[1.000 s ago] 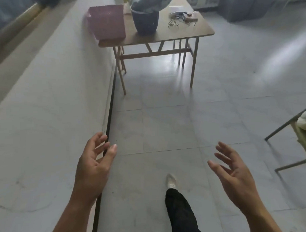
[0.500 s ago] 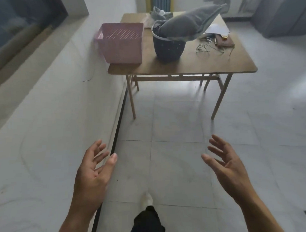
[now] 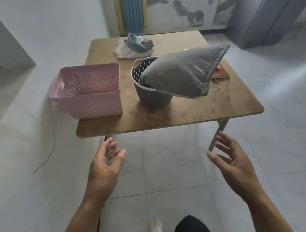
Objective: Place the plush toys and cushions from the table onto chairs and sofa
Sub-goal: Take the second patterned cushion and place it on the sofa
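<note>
Cushion, grey, lies tilted across the rim of a dark perforated basket in the middle of the wooden table, overhanging to the right. A pink basket stands just left of it; crumpled cloth lies at the far edge. Both hands, left and right, hover empty with fingers spread, near the table's near edge, above the tiled floor.

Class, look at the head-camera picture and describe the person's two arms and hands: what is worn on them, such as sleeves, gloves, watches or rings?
Both forearms are bare up to the picture's lower edge: no sleeves show. The left hand and the right hand wear no gloves. No watch, bracelet or ring can be seen on either wrist or on the fingers. No markings show.
</note>
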